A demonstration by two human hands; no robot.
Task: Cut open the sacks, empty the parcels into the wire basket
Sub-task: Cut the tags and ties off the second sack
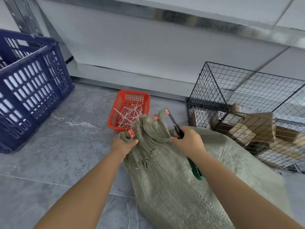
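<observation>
A full grey-green woven sack (173, 179) lies on the floor, its gathered neck pointing away from me. My left hand (123, 145) grips the left side of the bunched neck. My right hand (188, 140) holds green-handled scissors (175, 125), the dark blades raised beside the right side of the neck. Small red tags show on the sack's frayed mouth. The black wire basket (208, 86) stands to the right and holds several brown cardboard parcels (257, 128).
A small red plastic basket (113, 114) with cut pale ties sits just beyond the sack. A large blue slotted crate (33, 90) stands at left. A metal shelving unit runs along the back. The floor is grey tile.
</observation>
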